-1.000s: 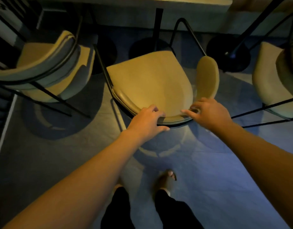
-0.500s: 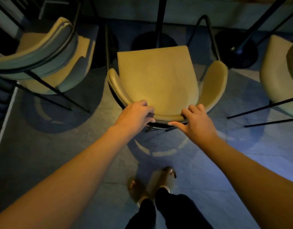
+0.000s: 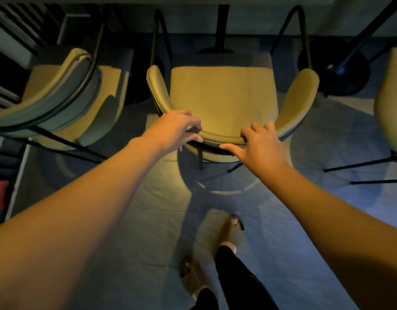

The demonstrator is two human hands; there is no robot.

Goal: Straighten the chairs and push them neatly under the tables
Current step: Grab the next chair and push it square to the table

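A tan cushioned chair [image 3: 224, 95] with a curved backrest and black metal legs stands square in front of me, its seat facing the table edge [image 3: 193, 0] at the top of the view. My left hand [image 3: 173, 128] grips the left part of the backrest rim. On the right part of the same rim my right hand [image 3: 260, 142] is closed, thumb under the edge. The front of the seat lies in the table's shadow. A black table post [image 3: 222, 27] rises just beyond the seat.
A second tan chair [image 3: 65, 101] stands at an angle on the left, close to the middle one. A third chair [image 3: 390, 101] shows at the right edge, beside a round black table base [image 3: 336, 72]. My feet [image 3: 226, 231] stand on grey floor tiles behind the chair.
The middle chair has turned from skewed to square and slid forward toward the table. Both hands stayed on its backrest, and I stepped forward.
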